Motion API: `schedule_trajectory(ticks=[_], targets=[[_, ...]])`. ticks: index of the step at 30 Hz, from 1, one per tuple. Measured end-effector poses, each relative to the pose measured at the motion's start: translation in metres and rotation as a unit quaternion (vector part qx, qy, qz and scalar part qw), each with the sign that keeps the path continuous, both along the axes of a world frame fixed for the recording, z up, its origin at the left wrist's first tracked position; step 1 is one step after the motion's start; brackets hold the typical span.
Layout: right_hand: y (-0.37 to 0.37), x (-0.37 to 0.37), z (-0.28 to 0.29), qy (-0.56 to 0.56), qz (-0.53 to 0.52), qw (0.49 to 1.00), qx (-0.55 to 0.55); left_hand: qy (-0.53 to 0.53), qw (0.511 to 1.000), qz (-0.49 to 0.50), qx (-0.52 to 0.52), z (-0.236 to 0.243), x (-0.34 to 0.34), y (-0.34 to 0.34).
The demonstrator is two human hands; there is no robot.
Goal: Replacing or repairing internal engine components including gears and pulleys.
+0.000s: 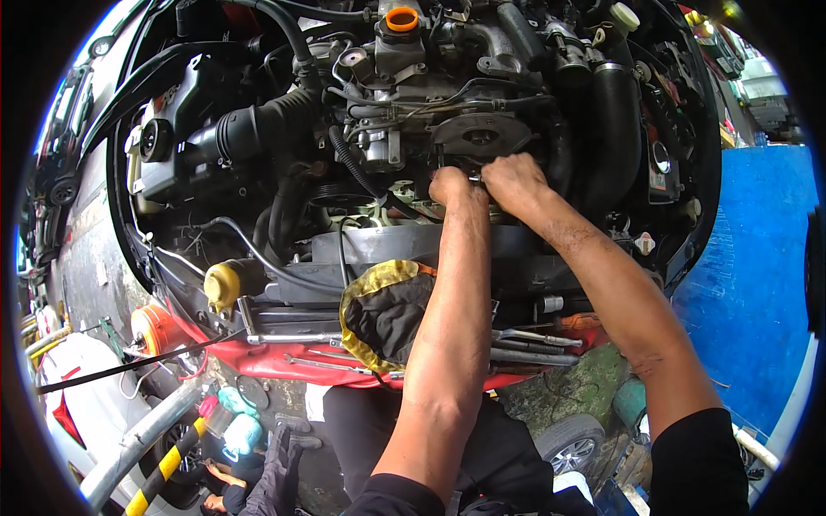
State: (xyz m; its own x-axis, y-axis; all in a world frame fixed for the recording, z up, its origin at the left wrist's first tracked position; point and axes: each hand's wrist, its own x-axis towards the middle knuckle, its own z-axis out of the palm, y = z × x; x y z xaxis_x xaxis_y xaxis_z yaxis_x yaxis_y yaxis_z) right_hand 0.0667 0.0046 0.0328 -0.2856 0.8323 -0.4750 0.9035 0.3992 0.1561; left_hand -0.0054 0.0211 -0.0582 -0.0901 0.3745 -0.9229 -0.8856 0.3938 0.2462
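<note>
Both my arms reach over the front of an open engine bay, and my hands are side by side low on the engine block. My left hand (456,184) is closed, its fingers bent down out of sight. Right beside it, my right hand (514,182) is curled into a fist shape with the knuckles up. A small shiny metal piece (475,179) shows between them; what each hand grips is hidden. Just beyond the hands sits a dark round pulley-like disc (482,136). A black ribbed hose (348,159) runs down to their left.
A black and yellow cloth item (387,314) and several tools, including a long-handled socket wrench (292,338), lie along the red front edge (249,357). A yellow-capped reservoir (222,287) stands left. A blue panel (748,284) is at right. Another person (249,473) is low at left.
</note>
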Motion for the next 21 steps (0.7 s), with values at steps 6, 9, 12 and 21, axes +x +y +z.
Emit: schedule_trajectory(ticks=[6, 9, 12, 21], targets=[[-0.006, 0.005, -0.02, -0.011, -0.052, 0.998, 0.016, -0.01, 0.999, 0.036, 0.01, 0.004, 0.002, 0.003], [-0.007, 0.01, -0.029, -0.007, -0.059, 0.998, 0.025, -0.014, 0.999, 0.043, 0.008, 0.003, 0.002, 0.003], [-0.01, 0.012, -0.033, 0.0, -0.045, 0.997, 0.058, -0.003, 0.999, 0.041, 0.008, 0.004, 0.001, 0.003], [-0.008, 0.016, -0.034, 0.005, -0.004, 0.998, 0.07, 0.018, 1.0, -0.001, -0.006, 0.001, 0.001, 0.0]])
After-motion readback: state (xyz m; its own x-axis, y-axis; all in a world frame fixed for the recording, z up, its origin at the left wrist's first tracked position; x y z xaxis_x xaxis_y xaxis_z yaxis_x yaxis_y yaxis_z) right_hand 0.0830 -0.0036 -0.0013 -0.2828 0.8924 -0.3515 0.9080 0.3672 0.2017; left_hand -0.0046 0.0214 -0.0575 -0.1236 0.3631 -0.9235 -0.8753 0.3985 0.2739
